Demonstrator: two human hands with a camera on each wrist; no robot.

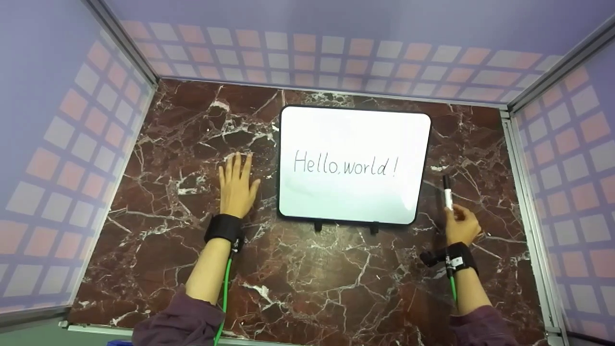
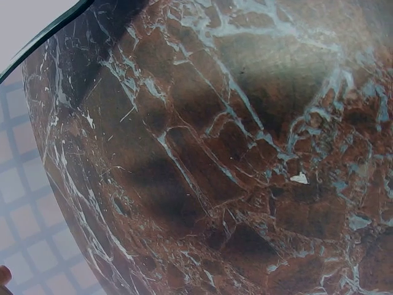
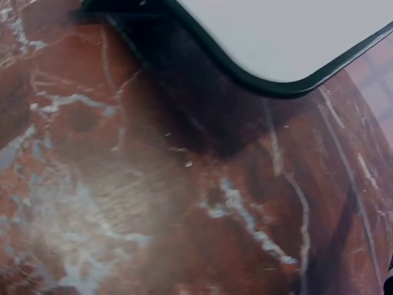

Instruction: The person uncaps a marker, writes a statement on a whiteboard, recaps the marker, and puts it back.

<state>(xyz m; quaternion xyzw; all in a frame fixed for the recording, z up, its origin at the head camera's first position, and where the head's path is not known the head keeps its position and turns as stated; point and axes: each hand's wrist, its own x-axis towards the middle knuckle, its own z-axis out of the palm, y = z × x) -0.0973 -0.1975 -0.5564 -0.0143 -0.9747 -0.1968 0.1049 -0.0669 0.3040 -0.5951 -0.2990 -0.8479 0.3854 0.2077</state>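
A whiteboard (image 1: 355, 129) with a black frame stands in the middle of the table, bearing the handwritten words "Hello,world!" in black. To its right, my right hand (image 1: 462, 228) pinches a marker (image 1: 448, 197) by its lower end; the barrel is white and its black end points away from me. Left of the board, my left hand (image 1: 236, 190) lies palm down with its fingers straight, holding nothing. In the left wrist view only a fingertip (image 2: 4, 275) shows at the edge. A corner of the whiteboard (image 3: 319, 37) fills the top of the right wrist view.
The table (image 1: 317, 283) has a dark red marbled top with white veins. Two black feet (image 1: 318, 225) stick out below the board. Panels with pink and white squares (image 1: 331, 62) enclose the back and both sides. Green cables (image 1: 226, 288) run from the wristbands.
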